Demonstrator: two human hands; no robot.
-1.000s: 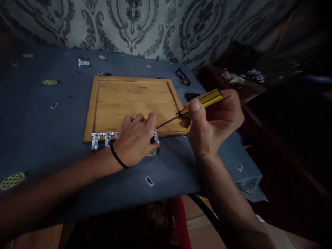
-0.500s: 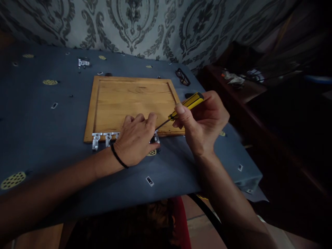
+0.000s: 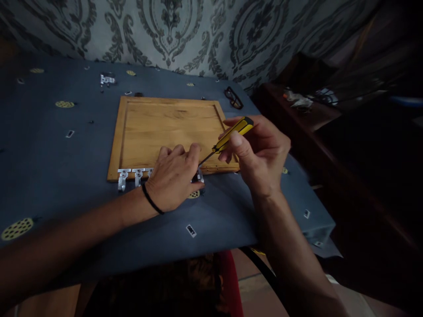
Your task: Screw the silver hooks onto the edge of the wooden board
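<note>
Right hand (image 3: 261, 154): grip clenched on screwdriver (image 3: 233, 133) at board's (image 3: 165, 127) near edge.
Left hand (image 3: 173, 178): over bracket (image 3: 199, 176); grip hidden, cannot tell.
Progress: left brackets (image 3: 123, 176) look fixed; this one underway.

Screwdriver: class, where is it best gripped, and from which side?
Grip the screwdriver by its thick yellow-and-black handle, from the right, as the right hand does: the handle tilts up and right, while the thin shaft slants down-left toward the left hand.
</note>
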